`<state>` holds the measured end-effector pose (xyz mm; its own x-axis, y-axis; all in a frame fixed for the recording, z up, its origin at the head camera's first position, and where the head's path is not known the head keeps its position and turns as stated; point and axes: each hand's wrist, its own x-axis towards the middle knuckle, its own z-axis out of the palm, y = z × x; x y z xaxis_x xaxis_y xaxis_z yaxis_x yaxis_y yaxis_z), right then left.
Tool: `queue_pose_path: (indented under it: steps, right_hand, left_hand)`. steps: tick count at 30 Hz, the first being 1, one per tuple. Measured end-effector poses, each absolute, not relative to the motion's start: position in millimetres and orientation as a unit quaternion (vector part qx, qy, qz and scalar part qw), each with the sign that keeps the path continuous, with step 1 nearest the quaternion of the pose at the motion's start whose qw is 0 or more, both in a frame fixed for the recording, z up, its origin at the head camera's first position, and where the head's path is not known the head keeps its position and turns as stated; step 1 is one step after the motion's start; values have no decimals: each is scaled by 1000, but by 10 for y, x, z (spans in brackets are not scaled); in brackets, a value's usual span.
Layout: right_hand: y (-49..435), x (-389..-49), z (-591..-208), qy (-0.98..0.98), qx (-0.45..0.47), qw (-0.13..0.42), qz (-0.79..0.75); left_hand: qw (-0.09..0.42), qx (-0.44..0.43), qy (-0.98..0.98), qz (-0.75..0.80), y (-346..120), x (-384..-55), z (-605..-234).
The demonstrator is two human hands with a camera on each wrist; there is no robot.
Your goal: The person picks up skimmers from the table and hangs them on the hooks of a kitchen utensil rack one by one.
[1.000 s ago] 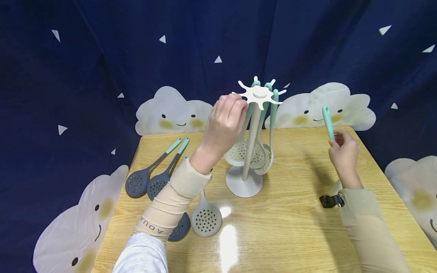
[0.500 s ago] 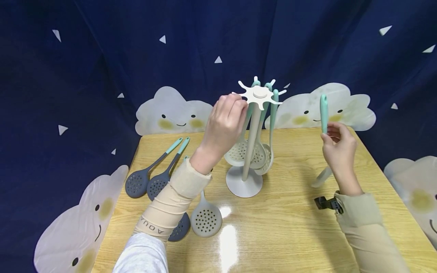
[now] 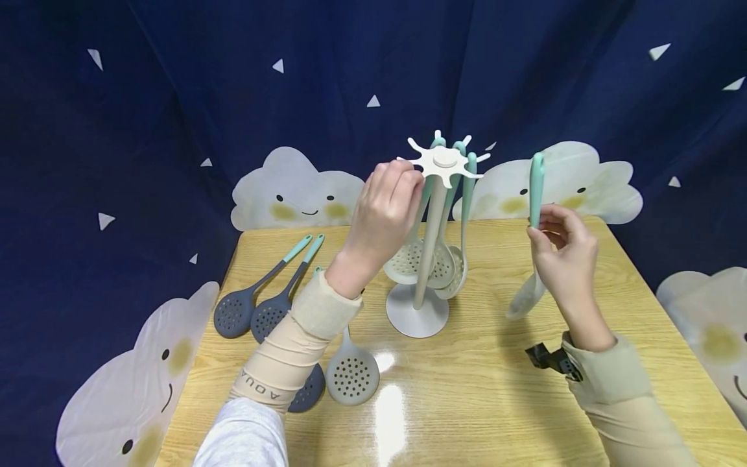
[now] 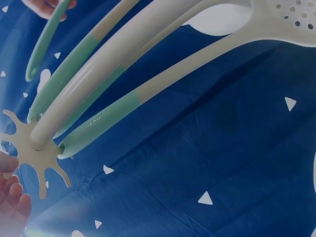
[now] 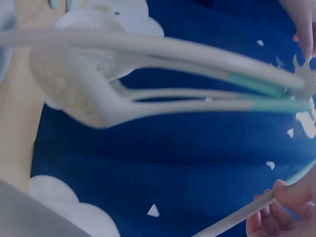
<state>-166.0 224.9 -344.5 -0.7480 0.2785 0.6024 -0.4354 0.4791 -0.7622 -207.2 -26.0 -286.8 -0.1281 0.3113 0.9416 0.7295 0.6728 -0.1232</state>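
A white utensil rack (image 3: 430, 227) stands upright near the table's middle, with a round base and a star-shaped top of hooked arms. My left hand (image 3: 385, 204) grips the left edge of that top. Several pale utensils with mint handles hang there, among them a slotted turner (image 4: 266, 22) and a perforated ladle (image 3: 458, 272). To the right, my right hand (image 3: 566, 250) pinches a kitchen utensil (image 3: 536, 188) between thumb and fingers, mint handle up. Its pale head (image 3: 527, 297) hangs below, partly behind the hand; I cannot tell its exact kind.
Dark slotted utensils (image 3: 233, 314) with mint handles lie on the left of the wooden table (image 3: 467, 395). A pale grey skimmer (image 3: 353, 375) lies beside my left forearm. A dark blue curtain (image 3: 373, 58) with cloud shapes rises behind the table.
My right hand has moved left toward the rack, bringing the utensil more upright and its pale head into sight. My left hand has stayed in place on the rack top.
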Motion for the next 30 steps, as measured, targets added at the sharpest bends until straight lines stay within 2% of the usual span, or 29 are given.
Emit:
queue_pose_path:
  steps: [15,30]
  right_hand:
    - [1939,-1528,-3341,-762,122,342,537]
    - [1800,-1479,-3350,-763,135,326,541]
  left_hand:
    - [553,-357,-728,-194,-257,-2071,-2874]
    - [553,-358,-726,-196,-256,-2070,-2872]
